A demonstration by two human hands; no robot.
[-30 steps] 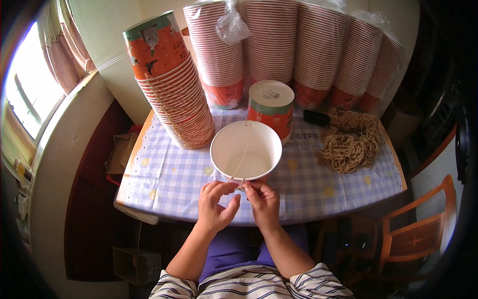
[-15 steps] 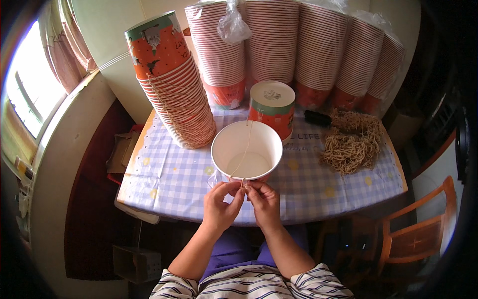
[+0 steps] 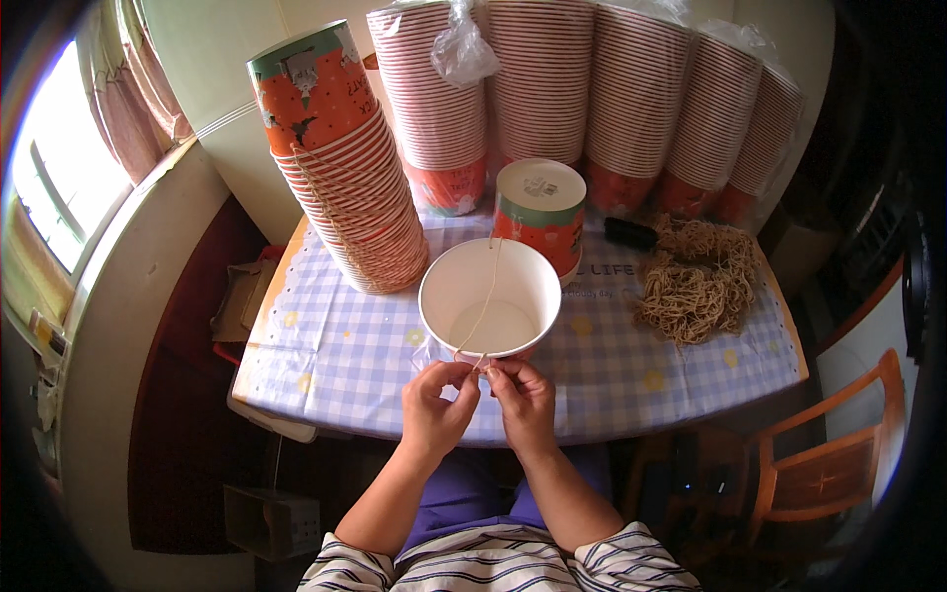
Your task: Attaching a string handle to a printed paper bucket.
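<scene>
A white-lined paper bucket [image 3: 508,321] stands upright near the table's front edge, its mouth facing up. A thin tan string [image 3: 490,286] runs from its far rim across the mouth to the near rim. Just outside the near rim, my left hand [image 3: 436,403] pinches the string between thumb and forefinger. Close beside it, my right hand [image 3: 525,400] also pinches the string, fingertips almost touching the left ones. The exact loop or knot between the fingertips is too small to make out.
Behind the bucket stands an upside-down orange and green bucket [image 3: 540,222]. A tall leaning stack of buckets with strings [image 3: 345,187] is at left. Several plastic-wrapped stacks [image 3: 538,84] line the back. Tangled tan string [image 3: 700,291] and a black object [image 3: 629,234] lie at right.
My fingertips have shifted slightly at the near rim, with the left thumb and the right fingers a little further apart. The bucket stays in place.
</scene>
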